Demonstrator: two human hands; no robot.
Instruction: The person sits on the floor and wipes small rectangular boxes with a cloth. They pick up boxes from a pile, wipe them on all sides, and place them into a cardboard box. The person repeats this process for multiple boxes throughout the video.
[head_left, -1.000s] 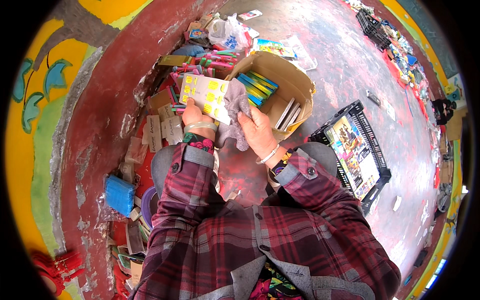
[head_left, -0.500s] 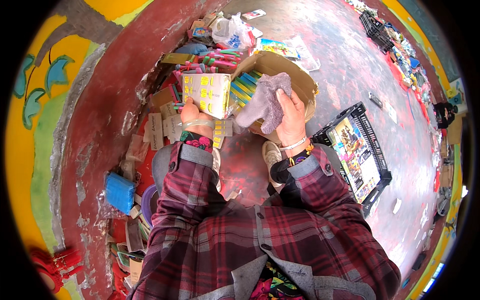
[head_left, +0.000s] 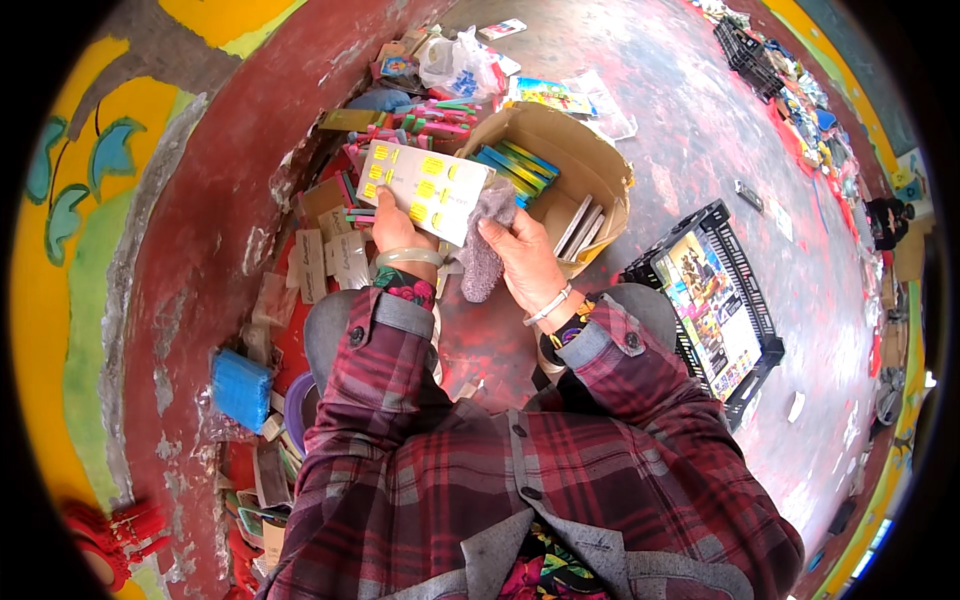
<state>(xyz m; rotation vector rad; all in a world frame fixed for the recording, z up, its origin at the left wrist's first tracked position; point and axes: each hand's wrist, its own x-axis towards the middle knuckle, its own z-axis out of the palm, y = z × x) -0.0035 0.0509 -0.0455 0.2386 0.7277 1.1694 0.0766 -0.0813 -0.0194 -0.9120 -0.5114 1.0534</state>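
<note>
Flat white piece [head_left: 428, 192] with yellow markings, and greyish-purple cloth [head_left: 484, 258]

Held items. We record the white piece raised in front of the person, at the near left side of an open cardboard box [head_left: 592, 165], tilted so that its right end sits lower. The left hand [head_left: 397, 222] is closed on its lower left edge, thumb laid over the marked face; we cannot see all the fingers behind. The right hand [head_left: 522, 258] pinches the cloth, which is bunched against the piece's right end and hangs below it. We cannot tell whether those fingers also grip the piece through the fabric.

Wrists. We note a pale bangle [head_left: 409, 257] on the left, a white band [head_left: 549, 304] on the right.

Box contents. Slim blue, yellow and green items [head_left: 518, 165] lie at the left; pale-edged flat items [head_left: 579, 228] lean at the right.

Surroundings. On the left we list pink and green pieces [head_left: 440, 122] in a heap, small cartons [head_left: 309, 266], a blue package [head_left: 241, 390] and a purple ring [head_left: 298, 412]. Beyond lies a white plastic bag [head_left: 455, 65]. On the floor [head_left: 680, 120] at right stands a black crate [head_left: 768, 346] with a colourful printed sheet [head_left: 708, 312].
</note>
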